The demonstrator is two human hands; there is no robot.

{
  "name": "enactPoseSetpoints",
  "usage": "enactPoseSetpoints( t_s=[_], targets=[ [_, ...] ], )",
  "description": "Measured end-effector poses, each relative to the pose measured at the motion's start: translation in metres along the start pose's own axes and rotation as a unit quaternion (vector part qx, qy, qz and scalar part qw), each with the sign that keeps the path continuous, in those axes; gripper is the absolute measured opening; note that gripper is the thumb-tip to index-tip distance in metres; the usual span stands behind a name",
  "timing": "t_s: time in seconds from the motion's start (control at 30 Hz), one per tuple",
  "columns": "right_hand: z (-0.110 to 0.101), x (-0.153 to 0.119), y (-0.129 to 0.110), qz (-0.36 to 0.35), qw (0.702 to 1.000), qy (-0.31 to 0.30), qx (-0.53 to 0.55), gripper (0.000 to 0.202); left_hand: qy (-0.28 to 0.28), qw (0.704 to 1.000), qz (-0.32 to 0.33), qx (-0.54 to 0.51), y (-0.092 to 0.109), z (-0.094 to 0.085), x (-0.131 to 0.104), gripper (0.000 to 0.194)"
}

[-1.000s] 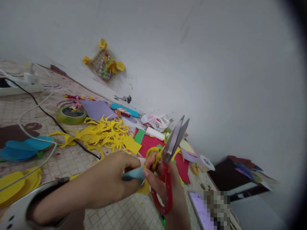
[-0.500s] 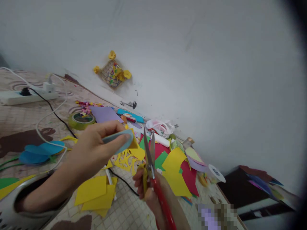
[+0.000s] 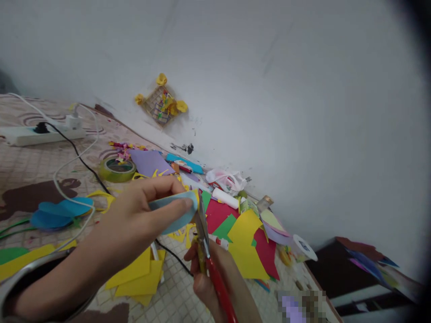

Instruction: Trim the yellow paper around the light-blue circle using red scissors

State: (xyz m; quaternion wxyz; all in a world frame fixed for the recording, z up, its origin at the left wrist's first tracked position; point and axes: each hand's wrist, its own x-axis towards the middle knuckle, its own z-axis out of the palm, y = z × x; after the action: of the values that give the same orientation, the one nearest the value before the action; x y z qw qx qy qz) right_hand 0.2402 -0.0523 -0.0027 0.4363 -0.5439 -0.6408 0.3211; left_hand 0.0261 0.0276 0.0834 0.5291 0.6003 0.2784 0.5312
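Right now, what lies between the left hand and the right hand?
In the head view, the scissors' blades, yellow paper and the tip of the light-blue piece lie there.

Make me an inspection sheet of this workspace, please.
Surface: table, grid-patterned, with brown patches.
Work things: light-blue piece, yellow paper at its edge; scissors, blades by that paper.
Clutter: yellow sheets, tape roll, plastic bag.
Hands: left hand pinches light-blue piece; right hand holds scissors.
Cables: white cable crosses blue cutouts; black cable near right hand; power strip.
Surroundings: wall with flower decoration, dark marks.
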Motion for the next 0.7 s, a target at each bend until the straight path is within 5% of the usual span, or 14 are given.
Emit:
enactPoseSetpoints(
  t_s=[0.17, 0.47, 0.7],
  targets=[
    [0.005, -0.005, -0.008, 0.004, 1.0, 0.015, 0.008, 0.065, -0.115, 0.979, -0.077, -0.15, 0.004, 0.008, -0.005, 0.023],
    [0.0, -0.01, -0.028, 0.028, 0.999, -0.002, 0.046, 0.08, -0.124, 0.977, -0.066, -0.161, 0.003, 0.007, -0.004, 0.022],
    [-0.002, -0.006, -0.007, 0.03, 0.995, -0.021, 0.094, 0.071, -0.093, 0.989, -0.044, -0.104, 0.003, 0.01, -0.004, 0.021]
  ],
)
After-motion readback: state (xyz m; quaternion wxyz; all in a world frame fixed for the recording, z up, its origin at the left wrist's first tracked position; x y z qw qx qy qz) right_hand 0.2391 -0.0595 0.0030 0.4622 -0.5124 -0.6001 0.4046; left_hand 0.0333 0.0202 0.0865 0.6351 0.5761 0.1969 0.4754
